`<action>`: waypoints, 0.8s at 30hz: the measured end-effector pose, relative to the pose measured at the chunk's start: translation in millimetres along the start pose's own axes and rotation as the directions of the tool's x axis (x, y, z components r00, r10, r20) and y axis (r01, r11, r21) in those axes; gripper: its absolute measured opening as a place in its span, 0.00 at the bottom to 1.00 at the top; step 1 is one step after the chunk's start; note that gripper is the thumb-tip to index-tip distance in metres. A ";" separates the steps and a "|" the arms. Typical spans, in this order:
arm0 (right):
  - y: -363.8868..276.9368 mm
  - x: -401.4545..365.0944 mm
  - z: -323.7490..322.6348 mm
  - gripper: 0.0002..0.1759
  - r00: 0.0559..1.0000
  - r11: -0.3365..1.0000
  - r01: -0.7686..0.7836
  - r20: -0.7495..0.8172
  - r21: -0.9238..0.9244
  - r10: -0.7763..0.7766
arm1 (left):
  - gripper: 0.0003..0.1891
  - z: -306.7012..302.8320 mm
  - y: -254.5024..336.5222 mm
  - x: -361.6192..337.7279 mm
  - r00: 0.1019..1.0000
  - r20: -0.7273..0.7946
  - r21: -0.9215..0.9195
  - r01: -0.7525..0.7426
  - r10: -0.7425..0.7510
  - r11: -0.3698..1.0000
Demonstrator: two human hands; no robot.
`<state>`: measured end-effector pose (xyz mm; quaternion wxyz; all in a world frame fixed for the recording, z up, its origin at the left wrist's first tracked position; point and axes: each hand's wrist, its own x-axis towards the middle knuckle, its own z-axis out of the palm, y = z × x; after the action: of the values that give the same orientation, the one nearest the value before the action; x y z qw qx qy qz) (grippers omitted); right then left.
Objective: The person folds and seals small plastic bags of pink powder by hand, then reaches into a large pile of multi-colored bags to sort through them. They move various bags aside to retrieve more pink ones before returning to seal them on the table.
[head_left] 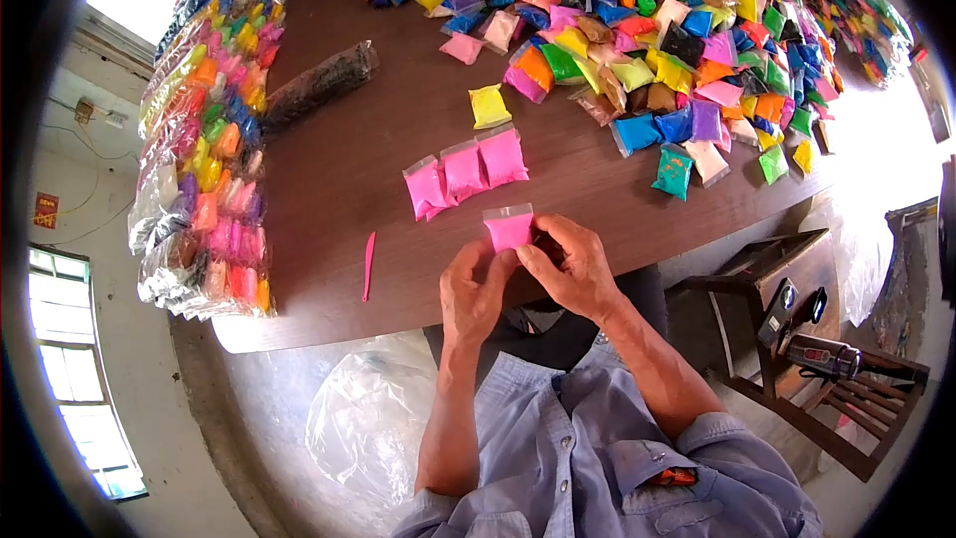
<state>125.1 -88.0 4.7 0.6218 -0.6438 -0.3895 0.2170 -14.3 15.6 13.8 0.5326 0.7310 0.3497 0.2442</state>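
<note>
Near the table's front edge, a small clear packet of pink material (510,229) is held upright between my two hands. My left hand (472,291) pinches its lower left side with thumb and fingers. My right hand (570,261) grips its right side, the thumb at the bottom. Just beyond my hands lie three pink packets (464,171) side by side in a row, touching or overlapping. A single yellow packet (489,107) lies behind them. To the left of my hands is a thin pink plastic tool (369,266), flat on the table.
A large heap of coloured packets (687,60) covers the back right of the brown table (329,169). Bundled packets in clear wrap (214,159) line the left edge, beside a dark wrapped roll (321,85). A wooden stool (782,284) stands right, and a plastic bag (370,418) lies below.
</note>
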 end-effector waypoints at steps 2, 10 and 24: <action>2.2 -1.0 -0.2 0.12 1.000 0.999 -0.009 0.020 0.035 0.008 | 0.13 -1.0 0.2 0.5 1.000 0.006 0.017 0.012 -0.012 1.000; 15.2 -1.8 4.0 0.14 0.996 0.989 -0.077 -0.040 0.129 0.083 | 0.15 5.4 -2.3 1.0 0.999 0.009 -0.024 -0.036 0.036 0.999; 11.1 -1.6 0.2 0.14 0.995 0.982 -0.097 0.022 0.162 0.094 | 0.12 1.7 -6.0 2.6 0.999 -0.002 -0.030 -0.036 0.036 0.999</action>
<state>126.6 -88.3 -6.4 0.6584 -0.6073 -0.3435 0.2822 -13.0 17.7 7.5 0.5387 0.7290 0.3332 0.2594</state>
